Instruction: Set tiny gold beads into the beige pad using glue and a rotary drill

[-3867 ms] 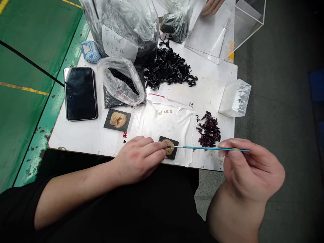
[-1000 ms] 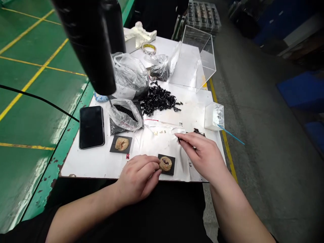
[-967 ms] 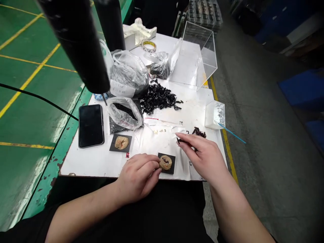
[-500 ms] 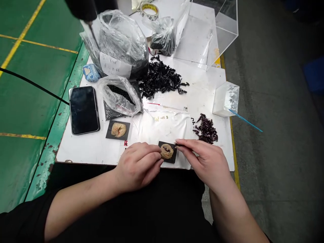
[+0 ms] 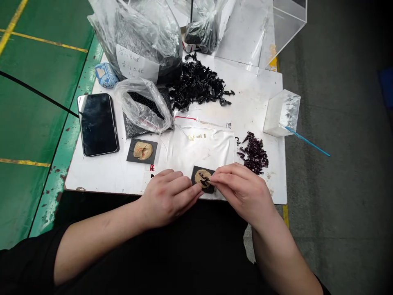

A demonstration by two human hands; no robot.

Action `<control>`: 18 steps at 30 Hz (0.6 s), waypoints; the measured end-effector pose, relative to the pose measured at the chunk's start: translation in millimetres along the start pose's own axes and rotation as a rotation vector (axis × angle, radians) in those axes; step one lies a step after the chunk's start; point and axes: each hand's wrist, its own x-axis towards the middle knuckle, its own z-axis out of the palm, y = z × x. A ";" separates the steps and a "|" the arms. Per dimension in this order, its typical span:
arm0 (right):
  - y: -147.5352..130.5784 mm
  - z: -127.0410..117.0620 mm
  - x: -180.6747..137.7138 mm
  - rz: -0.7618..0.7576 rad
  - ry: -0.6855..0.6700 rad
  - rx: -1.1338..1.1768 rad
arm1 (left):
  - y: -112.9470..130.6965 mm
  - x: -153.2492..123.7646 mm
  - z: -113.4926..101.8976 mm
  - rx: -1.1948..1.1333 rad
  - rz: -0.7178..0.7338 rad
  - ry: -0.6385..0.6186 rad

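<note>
Near the table's front edge lies a black square plate (image 5: 195, 169) bearing a round lump of tan putty (image 5: 199, 175) with small dark purplish pieces on it. The closed fingers of my left hand (image 5: 172, 196) press against the plate's lower left side, their tips partly hiding it. From the right, my right hand (image 5: 242, 186) pinches a small dark part (image 5: 206, 179) between thumb and forefinger, right at the putty; its exact shape is mostly covered. A pile of dark purple plastic parts (image 5: 254, 153) lies beyond my right hand.
A second plate with putty (image 5: 143, 150), a phone (image 5: 97, 125) and an open bag of black beads (image 5: 144, 108) are at left. Black parts (image 5: 201, 86) lie heaped behind. Tiny gold rings (image 5: 196, 137) rest on white sheeting. A clear block (image 5: 281, 112) stands right.
My right hand has moved left with the small dark part, from the plate's right edge onto the putty. My left fingertips have shifted slightly right over the plate. The camera view has tilted down.
</note>
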 end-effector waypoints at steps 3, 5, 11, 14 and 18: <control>1.1 1.7 -1.5 0.002 0.006 0.003 | 0.2 0.8 0.9 0.014 -0.005 -0.017; 1.5 2.0 -2.1 0.003 0.001 -0.010 | 0.2 1.7 1.5 0.020 -0.012 -0.029; 2.2 -0.6 -2.8 0.017 -0.027 -0.024 | 0.1 3.9 1.1 0.007 -0.030 -0.062; 2.1 -1.5 -3.6 0.041 -0.037 -0.030 | 0.1 4.3 0.6 0.013 -0.037 -0.076; 1.7 -3.7 -4.0 0.056 -0.061 -0.045 | 0.3 4.8 1.0 0.026 -0.035 -0.079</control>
